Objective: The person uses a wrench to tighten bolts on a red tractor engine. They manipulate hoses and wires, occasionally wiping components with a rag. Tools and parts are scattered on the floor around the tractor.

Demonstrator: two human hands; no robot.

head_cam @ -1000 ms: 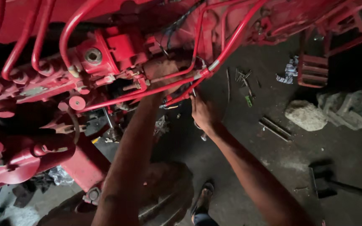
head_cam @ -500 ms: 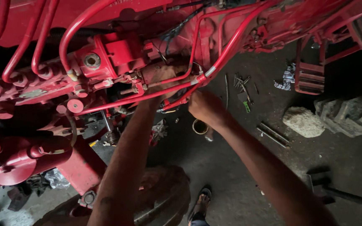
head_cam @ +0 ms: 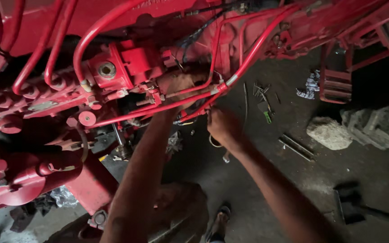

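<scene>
The person stood over a red engine [head_cam: 113, 72], both bare arms stretched down into its pipework. The left hand [head_cam: 181, 85] was pushed in among the thin red pipes [head_cam: 158, 108], just below the blocky red housing with a round bolt head [head_cam: 107, 69] on top. Two of those pipes crossed in front of the hand, so I could not tell whether its grip was wide or closed on anything. The right hand [head_cam: 221, 126] sat a little lower and to the right, just beneath the metal coupling [head_cam: 223, 84] where the pipes met. Its fingers were curled in a narrow grip around something small, with a pale metal ring [head_cam: 213, 143] showing at the heel of the hand; what exactly it held I could not make out.

Below them lay the dark, oily floor [head_cam: 266, 189]. Loose metal rods [head_cam: 296, 146] and a small green-handled tool [head_cam: 266, 114] lay on it, near a pale rock [head_cam: 327, 132]. A sandalled foot [head_cam: 219, 220] showed at the bottom, between the two forearms.
</scene>
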